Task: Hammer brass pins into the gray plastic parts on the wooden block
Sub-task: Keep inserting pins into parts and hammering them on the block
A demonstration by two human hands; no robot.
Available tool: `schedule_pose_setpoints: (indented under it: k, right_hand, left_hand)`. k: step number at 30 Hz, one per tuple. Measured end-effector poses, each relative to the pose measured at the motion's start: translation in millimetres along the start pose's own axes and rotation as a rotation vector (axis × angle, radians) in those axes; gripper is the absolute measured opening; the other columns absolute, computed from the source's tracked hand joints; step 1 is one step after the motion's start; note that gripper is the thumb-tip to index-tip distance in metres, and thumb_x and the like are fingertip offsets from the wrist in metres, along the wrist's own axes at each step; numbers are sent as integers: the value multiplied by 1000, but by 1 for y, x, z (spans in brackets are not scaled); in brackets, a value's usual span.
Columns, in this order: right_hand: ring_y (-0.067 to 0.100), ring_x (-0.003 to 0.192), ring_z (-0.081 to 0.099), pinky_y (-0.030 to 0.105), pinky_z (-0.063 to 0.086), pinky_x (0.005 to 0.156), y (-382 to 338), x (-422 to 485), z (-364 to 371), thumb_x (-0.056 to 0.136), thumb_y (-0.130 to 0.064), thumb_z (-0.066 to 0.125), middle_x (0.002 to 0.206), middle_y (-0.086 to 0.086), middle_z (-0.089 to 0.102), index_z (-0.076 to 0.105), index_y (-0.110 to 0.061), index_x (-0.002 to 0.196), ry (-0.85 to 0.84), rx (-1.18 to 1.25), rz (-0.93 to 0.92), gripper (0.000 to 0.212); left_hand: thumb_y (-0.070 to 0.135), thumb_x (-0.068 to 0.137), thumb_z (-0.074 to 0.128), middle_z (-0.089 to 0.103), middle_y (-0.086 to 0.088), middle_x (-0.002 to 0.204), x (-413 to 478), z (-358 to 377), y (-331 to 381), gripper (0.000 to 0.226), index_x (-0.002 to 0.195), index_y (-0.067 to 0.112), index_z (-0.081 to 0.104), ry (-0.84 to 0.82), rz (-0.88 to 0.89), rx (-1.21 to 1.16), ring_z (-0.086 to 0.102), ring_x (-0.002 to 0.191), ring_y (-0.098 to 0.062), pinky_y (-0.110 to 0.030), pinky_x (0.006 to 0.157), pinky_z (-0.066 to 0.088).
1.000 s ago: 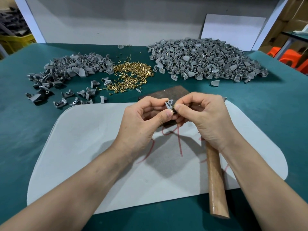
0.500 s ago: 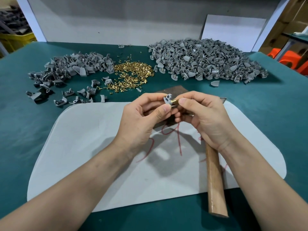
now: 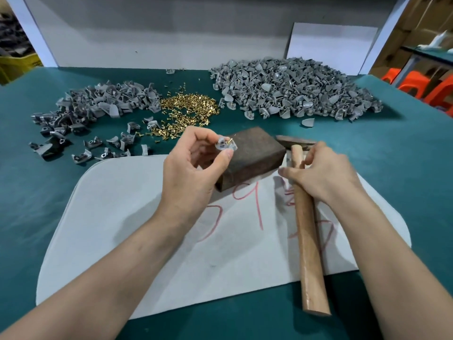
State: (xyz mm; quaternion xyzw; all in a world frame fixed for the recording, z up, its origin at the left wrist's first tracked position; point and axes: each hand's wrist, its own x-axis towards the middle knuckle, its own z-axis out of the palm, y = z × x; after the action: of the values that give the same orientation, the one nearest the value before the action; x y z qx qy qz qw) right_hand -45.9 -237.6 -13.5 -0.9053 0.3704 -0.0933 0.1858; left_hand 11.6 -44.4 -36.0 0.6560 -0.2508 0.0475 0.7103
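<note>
Pinching the gray plastic part (image 3: 223,146), a brass pin (image 3: 230,140) standing in it, between curled fingers (image 3: 204,135) and thumb, the left hand (image 3: 193,173) held it by the wooden block (image 3: 255,155), while the right hand (image 3: 323,175), withdrawn from the part since earlier, curled round the hammer (image 3: 309,241), partly hiding its head.

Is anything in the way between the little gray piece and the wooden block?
No, nothing visible. The left hand pinches the gray piece right beside the wooden block, whose top is bare. The hammer lies beyond the block.
</note>
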Motion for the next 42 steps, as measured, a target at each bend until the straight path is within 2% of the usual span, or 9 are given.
schedule_pose_setpoints:
  k: [3,5,9,11,15,20,27,36,42]
  right_hand:
    - [32,77,55,29,35,63,1,4,1,72,-40,70,69,9,50,59,-10,80,-15,-21,7,33]
    - [26,62,51,28,36,57,5,4,-9,74,-24,67,58,8,49,55,-7,70,-126,176,27,21]
    - [11,32,43,14,34,33,11,-1,-32,83,9,50,41,5,51,50,-1,76,-522,748,109,12]
    - [10,30,40,13,31,32,7,-6,-39,85,9,49,46,4,54,51,1,88,-494,827,86,8]
    - [16,30,40,16,30,35,-9,-24,-60,89,-8,56,54,4,55,49,-10,103,-292,850,-62,15]
    - [15,27,36,15,29,33,-49,-42,-73,86,1,44,42,2,43,51,-2,97,-453,655,-218,13]
    - [20,30,44,24,37,32,-72,-56,-63,100,-25,41,61,18,52,52,3,88,-290,360,-432,32]
    - [16,28,46,24,38,33,-76,-57,-72,101,-25,42,53,11,50,47,-7,71,-183,363,-469,35]
    - [17,27,44,21,36,31,-84,-60,-61,99,-22,44,56,6,46,47,-9,72,-233,190,-425,30]
  left_hand:
    - [18,83,73,69,13,99,0,1,-3,22,83,33,57,-9,-36,127,59,103,-11,-6,79,36]
    - [20,81,74,65,22,106,3,1,-6,22,79,34,58,-6,-76,215,50,116,-14,-6,81,32]
    - [21,79,75,51,22,124,7,-1,-11,15,76,32,66,-11,-124,318,36,129,-12,-30,106,33]
    - [21,80,75,48,23,128,8,-2,-12,14,75,32,68,-18,-157,282,36,132,-11,-46,107,36]
    - [24,80,74,45,34,123,8,-5,-13,15,73,36,69,-15,-147,265,37,131,-7,-47,106,36]
    - [19,82,72,50,20,124,11,-5,-13,19,74,36,67,1,-125,293,42,127,-9,-47,105,38]
    - [14,84,72,51,15,122,13,-4,-13,27,72,36,64,-2,-101,303,45,116,2,-35,102,40]
    - [12,85,71,53,16,118,13,-4,-17,25,72,33,66,1,-112,256,50,111,3,-30,98,42]
    - [11,84,71,57,11,118,10,-2,-16,23,71,29,67,5,-104,215,49,99,20,-16,91,41]
